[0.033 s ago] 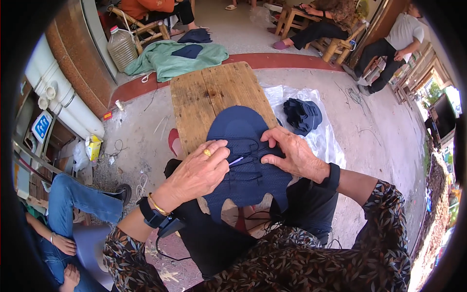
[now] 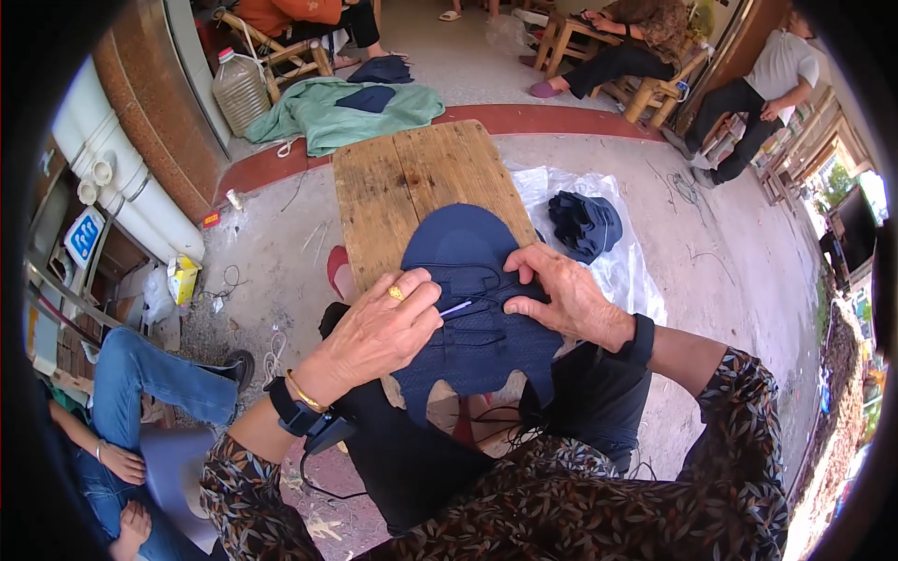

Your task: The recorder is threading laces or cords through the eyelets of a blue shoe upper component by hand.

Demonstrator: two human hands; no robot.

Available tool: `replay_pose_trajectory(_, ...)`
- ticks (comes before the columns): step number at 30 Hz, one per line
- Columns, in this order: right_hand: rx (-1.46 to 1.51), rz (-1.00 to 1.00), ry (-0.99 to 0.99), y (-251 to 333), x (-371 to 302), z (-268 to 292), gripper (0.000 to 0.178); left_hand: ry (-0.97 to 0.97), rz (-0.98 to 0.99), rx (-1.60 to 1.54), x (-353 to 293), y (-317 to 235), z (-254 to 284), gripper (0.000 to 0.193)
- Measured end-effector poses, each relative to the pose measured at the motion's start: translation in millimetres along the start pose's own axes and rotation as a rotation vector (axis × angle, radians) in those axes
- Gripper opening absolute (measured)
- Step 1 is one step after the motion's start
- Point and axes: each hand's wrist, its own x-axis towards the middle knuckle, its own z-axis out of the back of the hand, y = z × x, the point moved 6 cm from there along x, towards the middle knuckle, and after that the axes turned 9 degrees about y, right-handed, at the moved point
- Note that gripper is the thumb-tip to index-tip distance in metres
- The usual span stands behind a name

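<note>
A flat navy shoe upper (image 2: 463, 238) lies across the near end of a wooden bench (image 2: 383, 187) and over my lap. Dark cord is laced in rows over its middle. My left hand (image 2: 379, 327) is closed on a slim light-purple tool (image 2: 456, 309), whose tip points right over the lacing; its exact kind is too small to tell. My right hand (image 2: 569, 301) pinches the upper's right side between thumb and bent fingers, close to the cord. The part under those fingers is hidden.
A stack of navy pieces (image 2: 585, 226) rests on clear plastic sheeting (image 2: 636, 280) right of the bench. Beyond its far end lies a green cloth (image 2: 327, 122) beside a large plastic jug (image 2: 240, 98). A person in jeans (image 2: 159, 374) sits at my left; others sit farther off.
</note>
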Motion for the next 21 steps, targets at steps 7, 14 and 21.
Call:
replay_pose_trajectory(7,-0.027,0.046,-0.039,5.4,5.4,-8.2,0.049,-0.411,0.542,-0.730,5.8,17.6,-4.9,0.014)
replay_pose_trajectory(14,-0.012,0.007,-0.080,1.7,-1.2,-6.0,0.049,-0.314,0.722,-1.186,44.1,14.1,-29.0,0.018)
replay_pose_trajectory(21,0.009,0.034,-0.125,-2.5,-1.9,-4.9,0.048,-0.271,0.585,-0.414,46.3,6.8,-14.8,0.016)
